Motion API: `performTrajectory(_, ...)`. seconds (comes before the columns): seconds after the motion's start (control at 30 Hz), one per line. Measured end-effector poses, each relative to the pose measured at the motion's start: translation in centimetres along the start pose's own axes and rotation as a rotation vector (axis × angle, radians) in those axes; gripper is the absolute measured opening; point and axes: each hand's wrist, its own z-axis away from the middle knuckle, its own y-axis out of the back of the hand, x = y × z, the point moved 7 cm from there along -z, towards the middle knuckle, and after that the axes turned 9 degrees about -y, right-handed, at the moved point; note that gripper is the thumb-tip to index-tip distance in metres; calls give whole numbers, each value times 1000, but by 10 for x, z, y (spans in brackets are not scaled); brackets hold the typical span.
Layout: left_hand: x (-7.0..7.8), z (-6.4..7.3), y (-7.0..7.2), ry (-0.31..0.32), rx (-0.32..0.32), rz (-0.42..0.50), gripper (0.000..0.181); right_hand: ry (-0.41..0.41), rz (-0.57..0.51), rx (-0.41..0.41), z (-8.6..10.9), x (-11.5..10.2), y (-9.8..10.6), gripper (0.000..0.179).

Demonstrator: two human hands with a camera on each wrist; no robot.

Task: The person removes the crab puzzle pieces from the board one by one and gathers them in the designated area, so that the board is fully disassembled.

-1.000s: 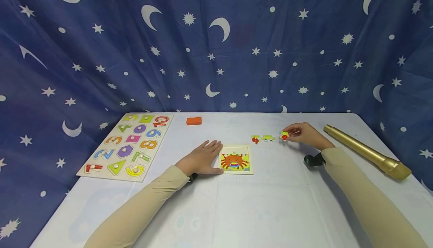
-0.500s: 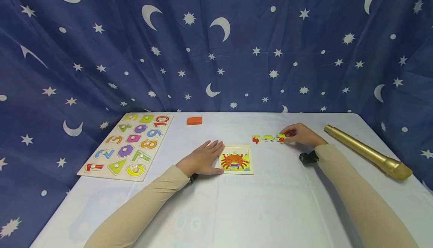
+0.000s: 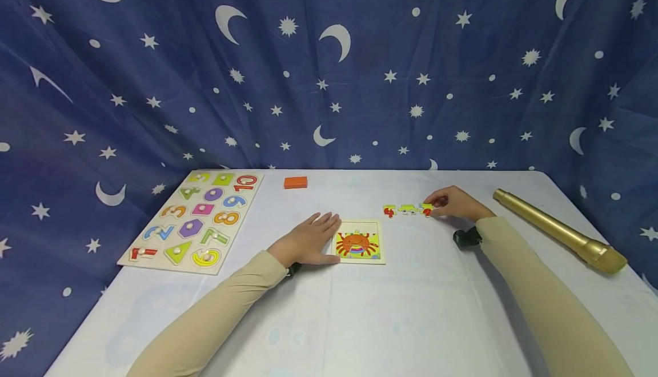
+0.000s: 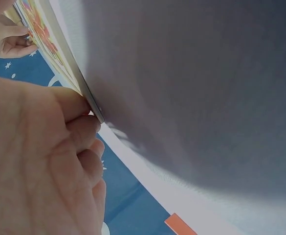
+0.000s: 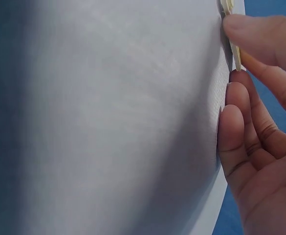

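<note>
A square jigsaw tray [image 3: 380, 245] with a red crab picture lies flat in the middle of the table, its upper strip bare. Spread and mostly straight, the fingers of my left hand [image 3: 308, 241] rest against the tray's left edge. Up and right of the tray, several yellow-green and red puzzle pieces lie in a row: a left one [image 3: 389, 211], a middle one [image 3: 408, 209] with eyes on it, and a right one [image 3: 426, 208]. My right hand [image 3: 459, 203] pinches the right piece between thumb and fingers at the tabletop; the right wrist view shows this piece [image 5: 237, 58] edge-on.
A wooden number-and-shape peg board [image 3: 200, 223] lies at the left of the table. An orange block [image 3: 295, 183] sits near the back edge. At the right lies a long gold microphone-shaped object [image 3: 557, 229]. A blue star-and-moon curtain [image 3: 360, 114] hangs behind.
My right hand has moved left and set the right puzzle piece down closer to the middle piece, its fingers still on it. The left hand has stayed at the tray.
</note>
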Motion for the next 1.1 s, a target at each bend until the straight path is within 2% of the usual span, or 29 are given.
performTrajectory(0.7, -1, 1, 0, -4, 3, -5, 87, -34, 15, 16, 0, -3, -1, 33)
performTrajectory(1.1, -5, 1, -2, -6, 6, 3, 86, -24, -22, 9, 2, -3, 0, 36)
